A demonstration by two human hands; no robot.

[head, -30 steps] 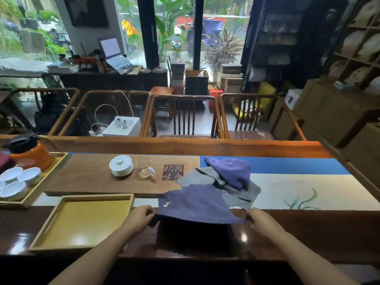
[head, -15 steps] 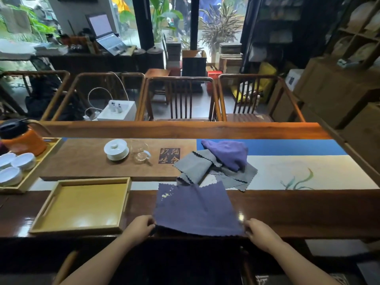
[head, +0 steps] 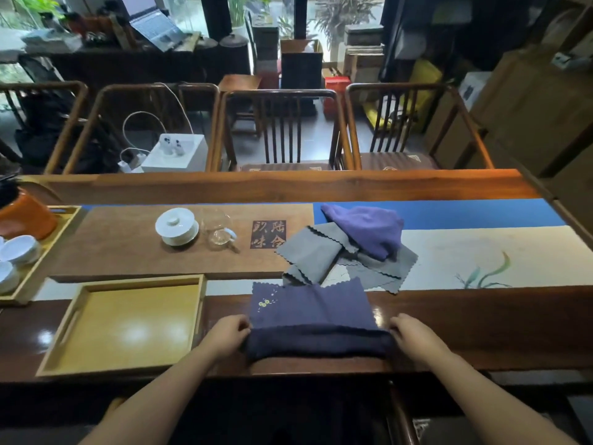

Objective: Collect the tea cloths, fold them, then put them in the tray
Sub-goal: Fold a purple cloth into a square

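Note:
A dark blue tea cloth (head: pixel 313 313) with a small yellow flower stitched on it lies on the table's dark front strip. Its near edge is lifted and rolled over toward the far side. My left hand (head: pixel 228 334) pinches the left end of that rolled edge. At the right end my right hand (head: pixel 410 332) pinches it too. Behind lie two grey cloths (head: pixel 309 252) with scalloped edges, and a purple cloth (head: pixel 369 229) is heaped on them. The yellow wooden tray (head: pixel 61 369) sits to the left of my left hand, holding nothing.
A white lidded cup (head: pixel 176 226) and a glass pitcher (head: pixel 219 232) stand on the brown mat behind the tray. At far left, a second tray holds an orange pot (head: pixel 25 213) and white cups (head: pixel 17 248). Wooden chairs line the table's far side.
The blue cloth was drawn toward me onto the front strip. Both hands have since lifted its near edge and turned it forward over the cloth.

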